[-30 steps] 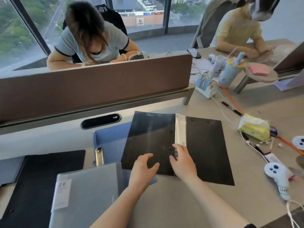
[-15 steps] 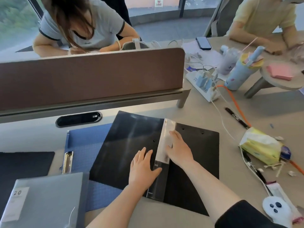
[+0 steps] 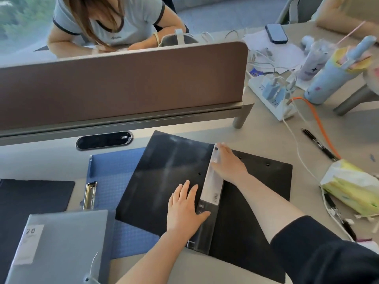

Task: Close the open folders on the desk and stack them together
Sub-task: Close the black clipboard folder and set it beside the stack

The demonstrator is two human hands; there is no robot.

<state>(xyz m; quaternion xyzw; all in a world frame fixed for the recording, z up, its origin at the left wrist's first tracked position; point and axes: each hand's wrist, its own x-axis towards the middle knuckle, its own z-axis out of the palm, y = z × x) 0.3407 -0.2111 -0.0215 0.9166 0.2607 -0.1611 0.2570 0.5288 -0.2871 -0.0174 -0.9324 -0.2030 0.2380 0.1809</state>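
Fingers of both hands lie straight: left hand (image 3: 185,209) flat on black folder (image 3: 164,181), right hand (image 3: 230,165) against its spine.

Bright daylight enters from the window (image 3: 18,19) behind. Pale glare streaks the black folder (image 3: 170,173). Frame edges bend; far objects blur.

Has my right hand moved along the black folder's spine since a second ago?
Yes. The right hand has slid up the black plastic folder's clear spine strip, from near its lower end to near the top, toward the brown desk divider.
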